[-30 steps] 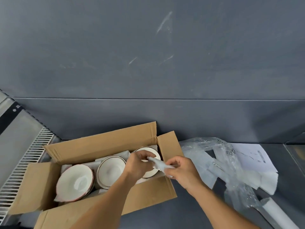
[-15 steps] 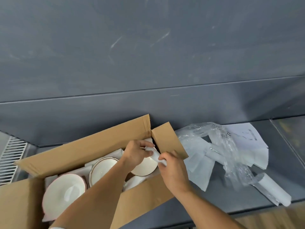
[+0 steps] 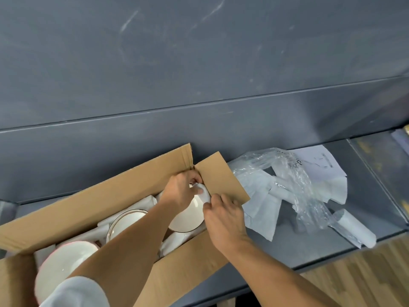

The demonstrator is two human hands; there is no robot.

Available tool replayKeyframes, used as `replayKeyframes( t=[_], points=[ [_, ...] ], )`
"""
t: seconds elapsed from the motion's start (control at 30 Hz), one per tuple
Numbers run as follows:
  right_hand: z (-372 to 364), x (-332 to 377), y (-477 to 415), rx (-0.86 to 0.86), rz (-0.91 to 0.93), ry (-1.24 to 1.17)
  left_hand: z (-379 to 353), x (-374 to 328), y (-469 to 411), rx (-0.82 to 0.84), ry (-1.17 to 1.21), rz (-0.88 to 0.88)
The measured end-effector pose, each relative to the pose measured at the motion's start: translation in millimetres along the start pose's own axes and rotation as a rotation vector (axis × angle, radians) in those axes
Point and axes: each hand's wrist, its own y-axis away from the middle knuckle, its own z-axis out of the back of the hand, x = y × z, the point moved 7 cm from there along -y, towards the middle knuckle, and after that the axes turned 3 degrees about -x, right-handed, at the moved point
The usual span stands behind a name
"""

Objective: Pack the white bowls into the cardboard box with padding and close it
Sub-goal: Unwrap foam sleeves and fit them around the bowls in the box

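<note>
A: What's changed in the last second?

B: Both hands have moved deeper into the box's (image 3: pixel 124 196) right end. The padding roll (image 3: pixel 204 193), which was held above the rim, is now being pushed down between the right bowl (image 3: pixel 188 218) and the end flap (image 3: pixel 219 178).

A: Who has hold of it?

B: Both. The left hand (image 3: pixel 180 191) is curled round its far end, thumb on top; the right hand (image 3: pixel 222 214) pinches the near end with bent fingers.

A: So where does that leave the job?

B: Three bowls sit in the box with white padding between them, the middle bowl (image 3: pixel 126 220) and left bowl (image 3: pixel 64 264) partly under the left arm. I'd say this is gap-filling; the flaps stand open, so closing remains.

A: And around it?

B: A grey shelf (image 3: pixel 309 247) against a scuffed grey wall (image 3: pixel 199 63), with loose plastic wrap (image 3: pixel 294 180) and paper sheets (image 3: pixel 314 165) just right of the box, and wooden floor (image 3: pixel 363 275) below.
</note>
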Motion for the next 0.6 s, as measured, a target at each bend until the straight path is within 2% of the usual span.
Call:
replayKeyframes(
  t=[0.13,0.27,0.37,0.6],
  points=[
    [-3.4,-1.1,-1.0,0.037,-0.031,-0.016,-5.9,0.6,-3.9,0.006,-0.016,-0.023],
    [-6.4,0.6,2.5,0.199,-0.048,0.002,-8.8,3.1,-7.1,0.014,-0.021,-0.03],
    [-3.6,2.2,3.8,0.233,-0.021,-0.028,-11.0,4.9,-8.8,0.01,-0.026,-0.034],
    [2.3,5.3,-0.5,0.448,-0.075,-0.13,-18.6,16.5,-10.1,0.024,-0.061,-0.004]
  ],
)
